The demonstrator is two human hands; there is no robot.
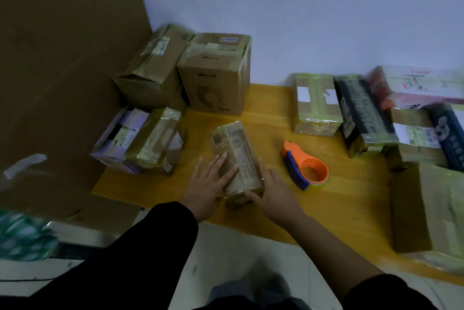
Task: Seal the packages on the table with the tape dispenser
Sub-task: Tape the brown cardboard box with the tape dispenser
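Note:
A small brown package (237,156) wrapped in clear tape lies lengthwise at the middle of the yellow table (271,109). My left hand (209,184) rests flat on its left side, fingers spread. My right hand (275,193) cups its near right corner, thumb on the near end. The orange and blue tape dispenser (305,165) lies on the table to the right of the package, apart from both hands.
Taped boxes (213,71) stand at the back left, smaller parcels (140,139) at the left. More parcels (364,111) line the right side, and a large box (431,212) sits at the near right edge. A big cardboard sheet (57,71) leans at the left.

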